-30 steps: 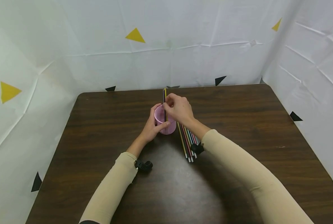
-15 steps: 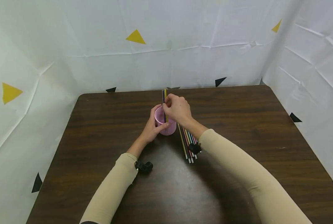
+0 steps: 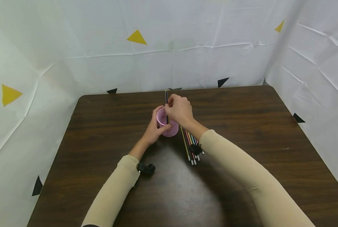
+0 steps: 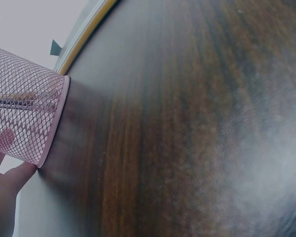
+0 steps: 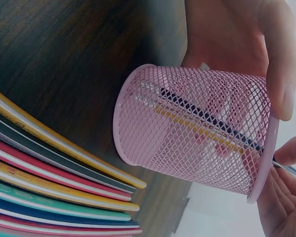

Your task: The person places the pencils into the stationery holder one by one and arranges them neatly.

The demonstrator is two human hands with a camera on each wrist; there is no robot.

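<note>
Inside left-gripped pink mesh cup (image 3: 167,125), slim black pencil (image 3: 166,96) between right fingers (image 3: 172,101).

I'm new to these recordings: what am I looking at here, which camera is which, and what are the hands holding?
No machine here: a person works with bare hands. The wide picture comes from a camera on the head; the two close-ups come from cameras strapped to each wrist. The left hand grips a pink mesh cup standing on a dark wooden table. The right hand pinches a dark pencil that reaches down into the cup, where a yellow pencil also shows through the mesh. A row of coloured pencils lies beside the cup.
</note>
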